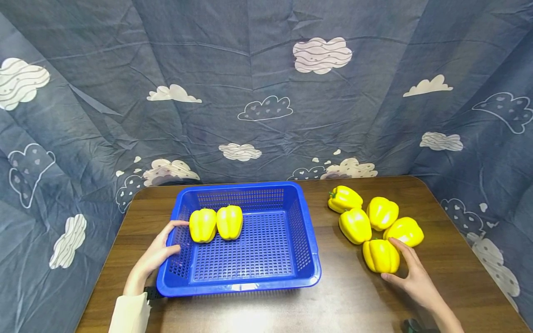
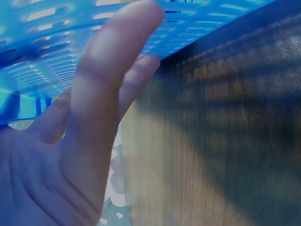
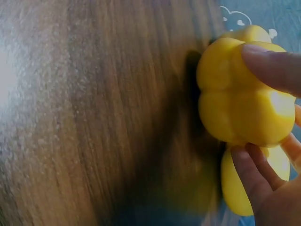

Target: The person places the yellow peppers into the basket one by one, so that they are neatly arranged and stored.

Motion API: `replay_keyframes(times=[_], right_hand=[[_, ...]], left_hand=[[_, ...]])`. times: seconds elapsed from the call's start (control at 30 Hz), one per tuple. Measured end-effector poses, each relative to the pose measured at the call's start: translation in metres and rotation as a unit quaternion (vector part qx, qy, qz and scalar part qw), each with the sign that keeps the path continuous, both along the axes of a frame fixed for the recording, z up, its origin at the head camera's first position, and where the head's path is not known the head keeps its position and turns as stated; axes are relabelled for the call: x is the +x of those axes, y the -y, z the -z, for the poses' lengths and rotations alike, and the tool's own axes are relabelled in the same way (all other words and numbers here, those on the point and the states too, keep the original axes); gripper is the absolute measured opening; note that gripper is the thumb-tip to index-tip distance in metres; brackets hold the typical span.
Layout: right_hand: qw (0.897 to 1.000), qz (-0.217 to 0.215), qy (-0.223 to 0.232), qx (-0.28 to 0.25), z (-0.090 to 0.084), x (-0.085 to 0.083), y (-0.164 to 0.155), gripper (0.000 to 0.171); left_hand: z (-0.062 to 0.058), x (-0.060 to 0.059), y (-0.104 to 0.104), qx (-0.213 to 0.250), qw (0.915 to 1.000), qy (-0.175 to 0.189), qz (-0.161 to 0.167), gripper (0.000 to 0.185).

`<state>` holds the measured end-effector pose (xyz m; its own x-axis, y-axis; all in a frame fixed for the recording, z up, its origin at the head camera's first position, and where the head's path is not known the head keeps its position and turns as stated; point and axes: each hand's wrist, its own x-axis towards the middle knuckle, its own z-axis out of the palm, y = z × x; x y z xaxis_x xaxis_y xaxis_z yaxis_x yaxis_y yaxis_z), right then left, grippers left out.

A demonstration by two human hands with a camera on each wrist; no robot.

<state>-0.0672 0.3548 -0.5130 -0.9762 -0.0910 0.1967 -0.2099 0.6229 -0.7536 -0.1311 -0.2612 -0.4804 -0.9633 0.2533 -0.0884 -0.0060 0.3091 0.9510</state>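
Blue cloud-printed cloth [image 1: 266, 83] hung in creased folds behind and around a brown wood-grain table [image 1: 341, 296], closing off the workspace. On the table's left half sat a blue plastic basket [image 1: 243, 282], rectangular with perforated walls and floor, holding 2 glossy yellow peppers [image 1: 215, 223] side by side against its far-left corner. The left hand [image 1: 156, 254] rested against the basket's left rim with fingers nearly straight, thumb on the wall and fingertips at the top edge beside the nearer pepper, apparently steadying the basket; it gripped nothing.

To the right, well apart from the basket, lay a loose cluster of 5 more peppers [image 1: 374, 219], smooth, lobed and waxy. The right hand [image 1: 410, 275] curled around the nearest pepper [image 1: 380, 255], thumb below and fingers over the far side. The wrist view showed fingertips [image 3: 270, 66] pressing its ribbed skin while it lay on the table, a grasp seemingly suited to lifting it.
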Motion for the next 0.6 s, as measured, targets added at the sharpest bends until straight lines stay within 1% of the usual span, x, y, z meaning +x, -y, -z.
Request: replay_keyframes(times=[0.13,0.23,0.43,0.6], right_hand=[[1.0,-0.004,0.007,-0.009,0.002,-0.0001,0.0032,0.096],[1.0,0.002,0.018,-0.016,0.0034,-0.0011,0.0046,0.097],[0.999,0.044,0.025,0.008,0.0029,-0.0031,0.0055,0.095],[0.997,0.069,0.036,0.018,-0.0049,-0.0013,0.0081,0.093]], left_hand=[[0.0003,-0.0005,0.0005,-0.004,1.0,-0.005,0.002,0.059],[0.0005,-0.001,0.0008,-0.008,0.9999,-0.01,0.003,0.058],[0.0006,-0.001,0.0004,-0.002,1.0,-0.009,0.002,0.058],[0.0006,-0.0006,0.0008,0.009,0.9999,-0.013,0.005,0.057]])
